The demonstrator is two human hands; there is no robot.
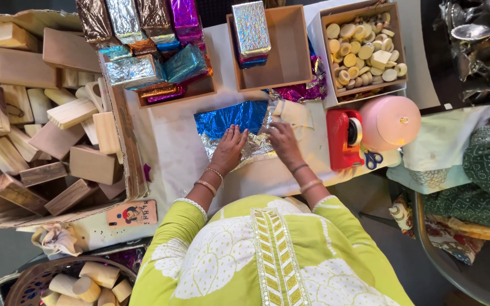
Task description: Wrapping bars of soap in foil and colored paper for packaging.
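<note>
Blue foil sheet (231,118) under both hands' fingertips — left hand (229,148), right hand (282,141) (flat).

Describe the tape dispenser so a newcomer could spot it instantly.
Start at the white table where both hands press blue foil. Just beyond the right hand stands the red tape dispenser, directly below the box of pale round discs. It is the only solid red thing, beside a pink round lid.

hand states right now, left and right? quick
Left hand: open, fingers spread flat, pressing on the blue foil sheet; holding nothing.
Right hand: fingers curled at the foil's edge beside a pale wooden block; grip cannot be told.
</note>
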